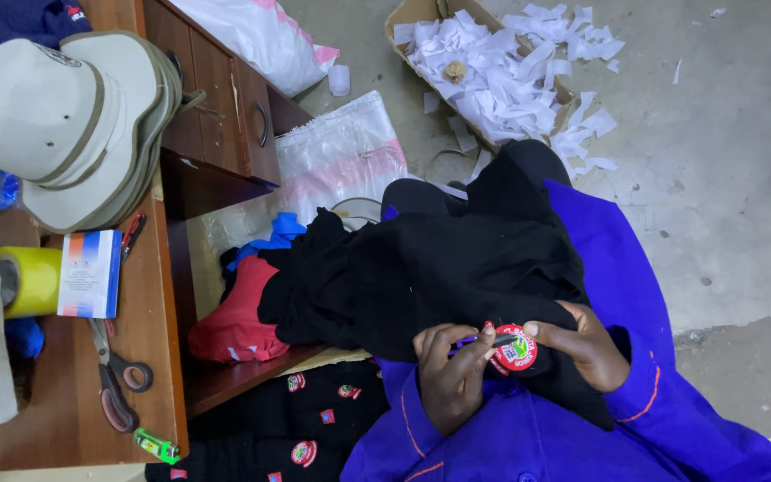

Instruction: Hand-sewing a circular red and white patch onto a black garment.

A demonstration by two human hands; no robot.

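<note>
Left grip is curled tight, fingers pinching a thin purple tool whose tip meets the round red patch, and the right grip is closed too, thumb and fingertips clamped on that patch's far edge. The patch sits on the black garment heaped across the lap, low in the view, between the two hands. Blue sleeves frame it all. Below the left hand, more black cloth with small red patches lies spread. Off to the left, the wooden bench carries scissors, a green lighter, a yellow tape roll, a small box and stacked beige caps. Up top, a cardboard box of white paper scraps rests on the concrete floor.
</note>
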